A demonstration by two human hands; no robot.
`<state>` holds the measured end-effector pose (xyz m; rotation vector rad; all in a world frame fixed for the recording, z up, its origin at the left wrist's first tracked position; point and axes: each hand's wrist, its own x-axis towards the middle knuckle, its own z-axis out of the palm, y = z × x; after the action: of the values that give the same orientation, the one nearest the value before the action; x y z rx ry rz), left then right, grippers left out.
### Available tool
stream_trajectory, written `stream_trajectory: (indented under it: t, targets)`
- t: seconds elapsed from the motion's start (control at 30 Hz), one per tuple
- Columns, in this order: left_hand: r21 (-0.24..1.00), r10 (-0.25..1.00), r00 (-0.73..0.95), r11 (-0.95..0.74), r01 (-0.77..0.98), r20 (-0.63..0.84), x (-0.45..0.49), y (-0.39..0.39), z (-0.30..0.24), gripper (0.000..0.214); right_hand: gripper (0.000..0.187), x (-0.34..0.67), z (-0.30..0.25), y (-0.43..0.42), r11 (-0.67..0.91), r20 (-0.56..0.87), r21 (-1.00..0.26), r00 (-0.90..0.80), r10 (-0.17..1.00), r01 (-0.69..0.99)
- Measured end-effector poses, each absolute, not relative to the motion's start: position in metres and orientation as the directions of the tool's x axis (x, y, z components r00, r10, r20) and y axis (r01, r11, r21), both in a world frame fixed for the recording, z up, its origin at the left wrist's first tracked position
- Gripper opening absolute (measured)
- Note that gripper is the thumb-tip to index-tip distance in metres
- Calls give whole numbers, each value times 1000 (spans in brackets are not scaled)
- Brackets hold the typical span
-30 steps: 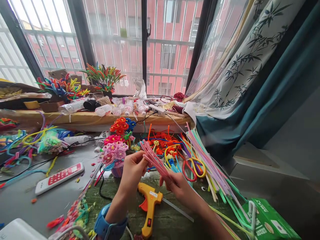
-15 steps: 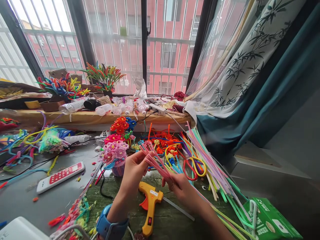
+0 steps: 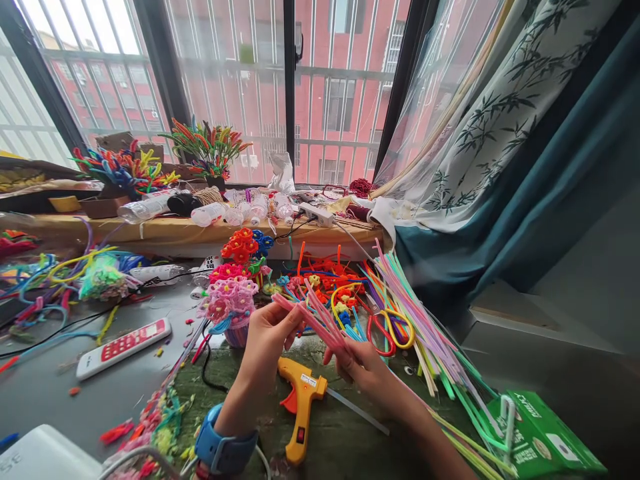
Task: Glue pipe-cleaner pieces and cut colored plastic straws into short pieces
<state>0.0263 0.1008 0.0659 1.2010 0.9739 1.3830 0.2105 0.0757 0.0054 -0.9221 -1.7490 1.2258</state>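
Observation:
Several pink pipe cleaners (image 3: 321, 319) stretch between my two hands above the green work surface. My left hand (image 3: 267, 339) pinches their upper-left ends between thumb and fingers; a blue watch is on that wrist. My right hand (image 3: 363, 365) is closed around the lower end of the bundle. Some strands fan upward, apart from those in the left pinch. Below the hands lies a yellow hot glue gun (image 3: 303, 407) with a clear glue stick. Just left of my left hand stands a pot of pink pipe-cleaner flowers (image 3: 230, 303).
Scissors with red and yellow handles (image 3: 400, 333) lie beside long loose pipe cleaners (image 3: 425, 313) at right. A green box (image 3: 550, 433) sits at lower right, a white remote (image 3: 124, 348) at left. Plastic bottles (image 3: 207, 215) and a power strip (image 3: 316, 215) line the sill.
The pink pipe cleaners have spread: some strands now stick up separately, while others stay in my left pinch. Both hands keep nearly the same place; the view has shifted slightly.

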Motion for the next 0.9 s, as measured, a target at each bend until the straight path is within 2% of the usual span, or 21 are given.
stream_trajectory:
  t: [0.2,0.5,0.9]
  targets:
    - [985,992,60,-106,-134,114,23,103,64,39,43,212,10,71,279,169,-944,-468,868,177]
    - [994,987,137,-78,-76,88,22,101,65,42,41,209,18,67,424,223,-839,-494,840,342]
    - [995,988,136,-60,-83,71,23,102,65,45,41,210,14,68,474,246,-769,-486,838,428]
